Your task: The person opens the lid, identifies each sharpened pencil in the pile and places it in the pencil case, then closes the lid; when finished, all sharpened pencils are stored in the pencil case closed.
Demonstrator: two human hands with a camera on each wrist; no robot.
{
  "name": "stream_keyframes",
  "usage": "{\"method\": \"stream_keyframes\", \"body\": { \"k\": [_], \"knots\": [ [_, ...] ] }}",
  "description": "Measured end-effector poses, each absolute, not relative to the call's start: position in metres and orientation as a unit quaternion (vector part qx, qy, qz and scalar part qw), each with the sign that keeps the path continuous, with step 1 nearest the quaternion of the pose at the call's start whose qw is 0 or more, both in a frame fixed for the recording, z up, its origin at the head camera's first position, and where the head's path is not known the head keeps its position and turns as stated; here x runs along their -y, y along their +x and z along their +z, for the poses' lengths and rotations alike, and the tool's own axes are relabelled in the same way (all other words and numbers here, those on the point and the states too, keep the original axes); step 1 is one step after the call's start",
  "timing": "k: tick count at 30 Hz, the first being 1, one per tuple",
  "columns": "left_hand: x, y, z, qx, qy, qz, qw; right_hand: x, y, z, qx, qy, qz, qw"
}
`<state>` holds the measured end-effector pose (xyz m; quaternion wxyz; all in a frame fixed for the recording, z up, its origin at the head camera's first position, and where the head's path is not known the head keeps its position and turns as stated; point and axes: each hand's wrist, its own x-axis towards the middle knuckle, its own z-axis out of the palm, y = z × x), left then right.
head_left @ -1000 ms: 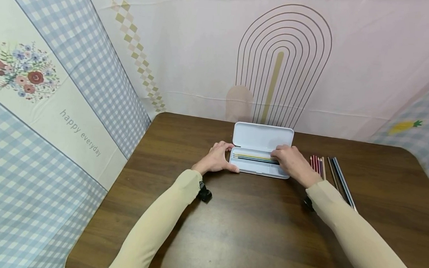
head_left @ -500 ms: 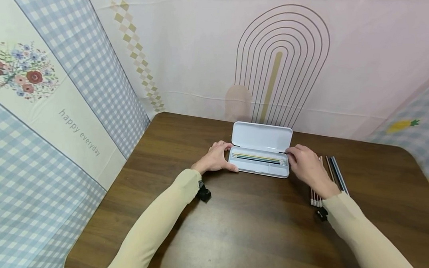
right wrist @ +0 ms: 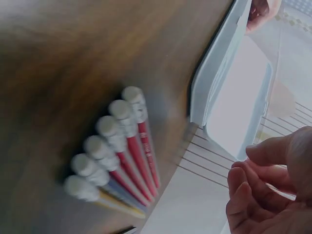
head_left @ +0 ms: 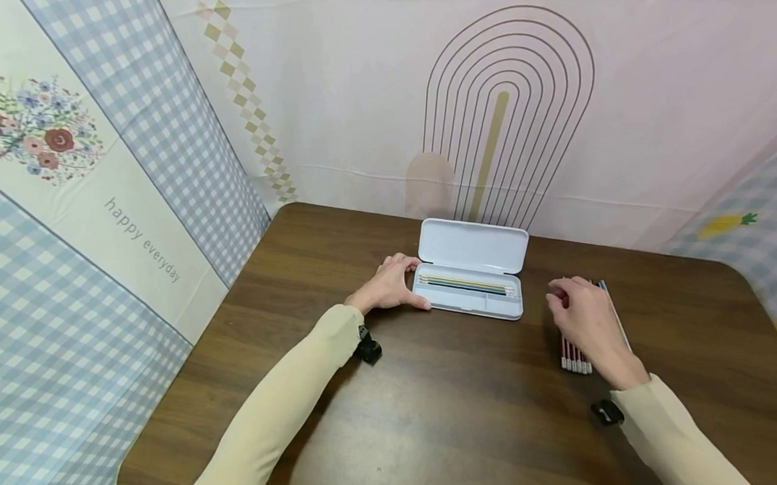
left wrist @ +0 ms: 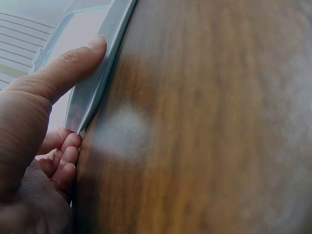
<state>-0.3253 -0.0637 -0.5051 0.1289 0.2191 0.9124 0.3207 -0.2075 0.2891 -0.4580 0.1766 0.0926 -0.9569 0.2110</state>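
A white pencil case [head_left: 454, 301] lies at the back of the table with its lid [head_left: 473, 246] raised. Several pencils [head_left: 468, 284], yellow to dark blue, fill its back compartment. My left hand [head_left: 389, 286] holds the case's left end, thumb on the front edge; the left wrist view shows the other fingers curled at the corner. To the right of the case, my right hand [head_left: 583, 317] hovers over a row of loose pencils [right wrist: 129, 165] with white erasers, mostly red. Its fingers are loosely bent with nothing between them, and it hides the pencils' far ends in the head view.
A long blue-grey rod [head_left: 615, 314] lies beyond the loose pencils, partly behind my right hand. Patterned cloth [head_left: 343, 96] hangs right behind the table [head_left: 420, 410] and along its left side.
My right hand has left the pencils inside the case and moved right, over the loose pencils. The pencils in the case are now uncovered. My left hand stays on the case.
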Motion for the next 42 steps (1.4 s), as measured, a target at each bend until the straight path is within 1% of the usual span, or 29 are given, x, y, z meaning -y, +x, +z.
{"method": "stream_keyframes", "body": {
  "k": [7,18,35,42],
  "knots": [
    [0.064,-0.326,-0.506,-0.911,0.221,0.323,0.127,-0.301,-0.193,-0.462,0.967,0.052,0.214,0.132],
    [0.064,-0.326,-0.507,-0.913,0.220,0.320,0.127,-0.323,-0.181,-0.472,0.976,0.001,0.214,0.043],
    [0.063,-0.326,-0.505,-0.913,0.219,0.320,0.126,-0.330,-0.179,-0.471,0.978,-0.035,0.202,-0.030],
    [0.063,-0.325,-0.505,-0.912,0.223,0.322,0.127,-0.332,-0.177,-0.471,0.980,-0.042,0.194,-0.028]
  ]
}}
